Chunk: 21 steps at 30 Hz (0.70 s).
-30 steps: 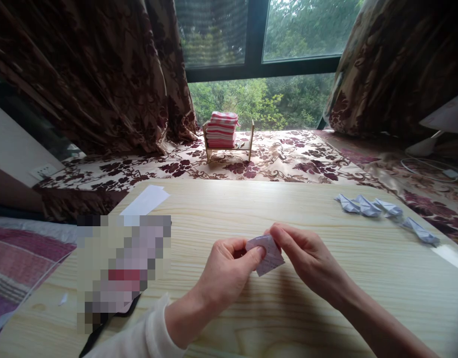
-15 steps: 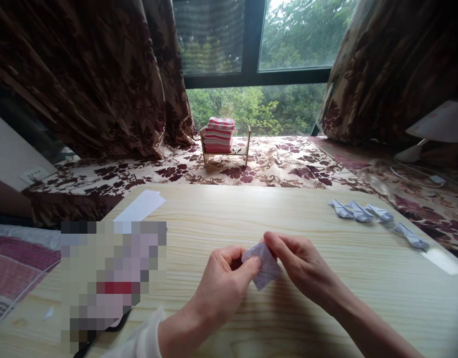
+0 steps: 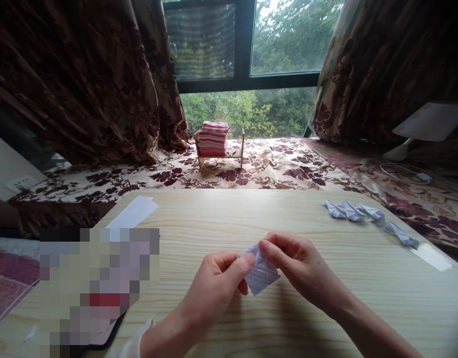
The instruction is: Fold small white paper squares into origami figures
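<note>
Between my hands, above the wooden table point(image 3: 221, 223), is a small folded paper point(image 3: 261, 281) with faint print on it. My left hand point(image 3: 221, 278) pinches its left side, thumb on top. At the upper right edge of the paper, my right hand point(image 3: 296, 261) has thumb and finger closed on it. The fingers behind the paper are partly hidden. Several folded paper pieces point(image 3: 353, 211) lie in a row at the table's far right.
White paper strips point(image 3: 134, 211) lie at the far left, beside a pixelated area with a dark-edged object. A small paper scrap point(image 3: 29, 334) is at the near left. Beyond the table, a little wooden stand point(image 3: 241, 149) holds striped folded cloths point(image 3: 213, 139); a lamp point(image 3: 428, 122) is at right.
My right thumb and finger have shifted slightly inward over the paper's upper part, and the paper has tilted a little. The whole view has moved slightly.
</note>
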Motion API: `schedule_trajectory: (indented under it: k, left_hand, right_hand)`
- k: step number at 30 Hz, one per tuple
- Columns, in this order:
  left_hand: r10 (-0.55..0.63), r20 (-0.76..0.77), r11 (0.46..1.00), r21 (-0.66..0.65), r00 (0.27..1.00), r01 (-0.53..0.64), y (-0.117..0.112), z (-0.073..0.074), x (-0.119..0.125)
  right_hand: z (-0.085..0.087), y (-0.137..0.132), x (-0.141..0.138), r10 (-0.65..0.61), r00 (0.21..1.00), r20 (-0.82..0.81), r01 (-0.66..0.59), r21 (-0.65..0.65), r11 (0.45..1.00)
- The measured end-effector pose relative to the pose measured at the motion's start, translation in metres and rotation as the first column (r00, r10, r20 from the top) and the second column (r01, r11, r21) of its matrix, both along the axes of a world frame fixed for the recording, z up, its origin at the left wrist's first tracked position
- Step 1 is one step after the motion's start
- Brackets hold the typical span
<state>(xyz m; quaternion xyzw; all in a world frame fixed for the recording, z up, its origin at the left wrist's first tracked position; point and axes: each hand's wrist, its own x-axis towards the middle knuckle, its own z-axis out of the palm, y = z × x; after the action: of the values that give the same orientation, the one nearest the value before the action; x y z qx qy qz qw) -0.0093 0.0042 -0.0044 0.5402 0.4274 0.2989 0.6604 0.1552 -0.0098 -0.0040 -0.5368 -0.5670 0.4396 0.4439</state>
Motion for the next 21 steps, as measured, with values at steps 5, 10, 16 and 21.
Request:
schedule_trajectory:
  k: [5, 10, 16, 21]
  left_hand:
    - [-0.009, 0.012, 1.000, -0.008, 1.000, 0.009, -0.002, 0.003, 0.004]
    - [-0.041, 0.053, 0.999, -0.005, 0.998, 0.041, -0.003, 0.002, 0.003]
    - [-0.034, 0.023, 0.997, 0.064, 0.999, 0.033, -0.004, 0.001, 0.004]
    - [-0.058, 0.016, 0.997, 0.051, 0.998, 0.057, -0.003, 0.001, 0.006]
  right_hand:
    - [-0.002, 0.000, -0.001, 0.053, 0.999, 0.014, -0.053, 0.012, 0.999]
    - [-0.002, -0.002, -0.004, 0.123, 0.992, 0.039, -0.122, -0.013, 0.992]
    - [-0.007, -0.004, -0.011, 0.089, 0.993, 0.075, -0.092, 0.043, 0.995]
    - [-0.007, -0.003, -0.009, 0.047, 0.997, 0.068, -0.052, 0.064, 0.997]
